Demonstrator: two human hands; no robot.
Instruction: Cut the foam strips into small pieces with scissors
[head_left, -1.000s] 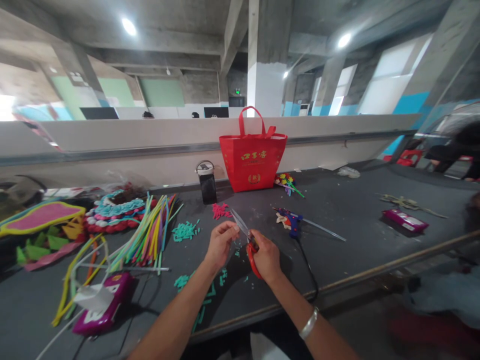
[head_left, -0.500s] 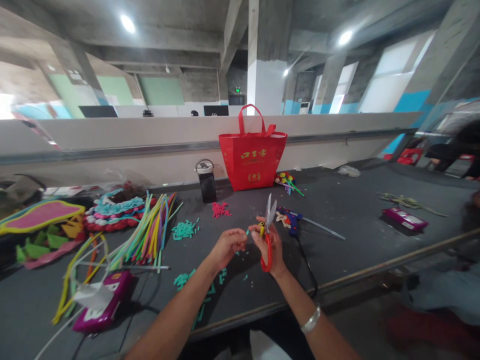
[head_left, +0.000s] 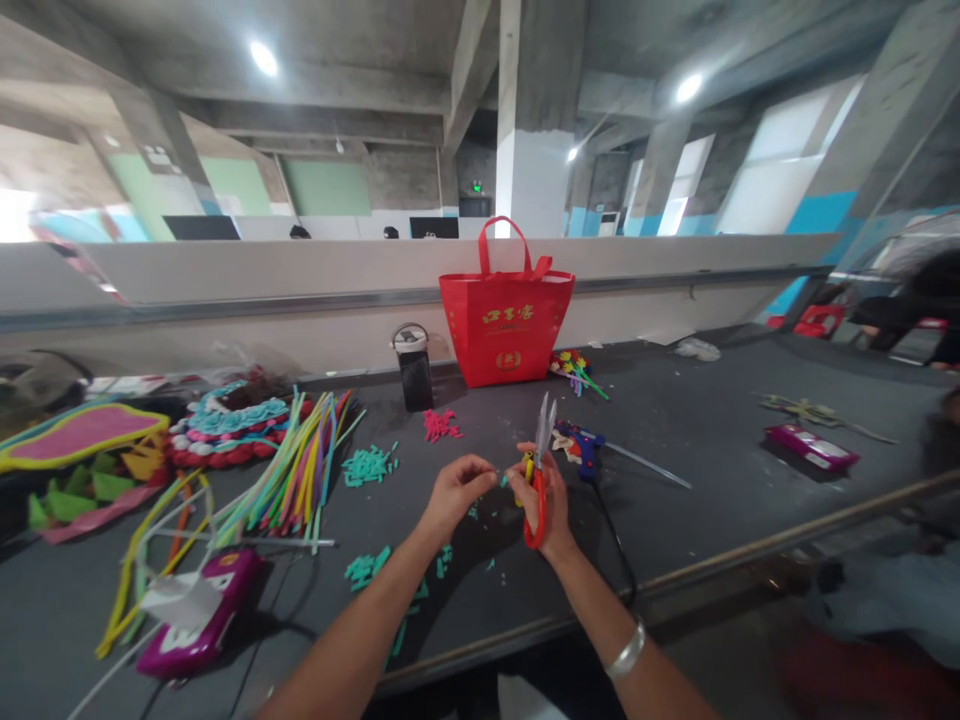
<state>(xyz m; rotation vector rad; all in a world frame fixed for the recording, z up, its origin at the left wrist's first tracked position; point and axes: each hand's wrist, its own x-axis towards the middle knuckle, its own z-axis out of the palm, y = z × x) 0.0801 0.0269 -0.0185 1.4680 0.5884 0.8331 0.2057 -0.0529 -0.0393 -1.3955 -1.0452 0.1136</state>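
Note:
My right hand [head_left: 553, 505] is closed around scissors [head_left: 537, 522] with red handles. Their blades [head_left: 544, 425] point up, slightly parted. Its thumb and finger also appear to pinch a small teal piece [head_left: 505, 481]. Just to the left, my left hand [head_left: 456, 492] is closed in a pinch near that piece; whatever lies between its fingertips is too small to make out. Teal bits [head_left: 369, 465] are heaped left of my hands, and another teal pile [head_left: 367, 567] lies partly behind my left forearm. Pink bits [head_left: 441, 425] form a small heap beyond.
A glue gun [head_left: 589, 455] with a black cord lies right of my hands. Behind stand a red bag [head_left: 506, 325] and a dark tumbler [head_left: 414, 375]. Pipe cleaners [head_left: 300, 470] and a purple tissue pack [head_left: 202, 620] lie left; another purple pack [head_left: 810, 450] is at right.
The scissors have turned slightly rightward in my right hand. My left fingertips have opened a small gap from the right ones. The view has shifted slightly.

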